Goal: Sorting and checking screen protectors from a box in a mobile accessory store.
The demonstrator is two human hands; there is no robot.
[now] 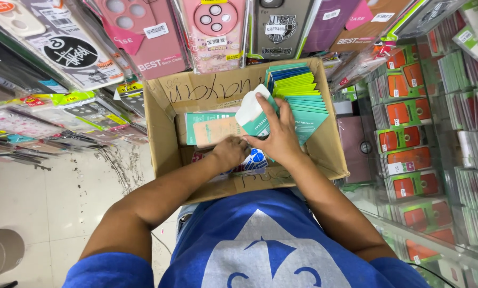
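Note:
An open cardboard box (164, 128) rests against my lap, filled with flat teal and green packets (297, 85) stacked upright at its right side. My right hand (279, 136) grips a teal and white packet (252, 114), thumb on its upper edge, tilted over the stack. Lower in the box, my left hand (229, 152) reaches in with curled fingers, touching a pale tan packet (215, 130) that lies on a teal one. Whether it grips the tan packet is hidden. A blue and white packet (256, 159) lies just under my hands.
Phone cases in clear bags (143, 37) hang above and to the left of the box. Shelves of orange and green packets (409, 154) stand at the right behind a glass edge. Pale tiled floor (41, 197) lies at the left, with a round grey object (1, 250) at the bottom-left corner.

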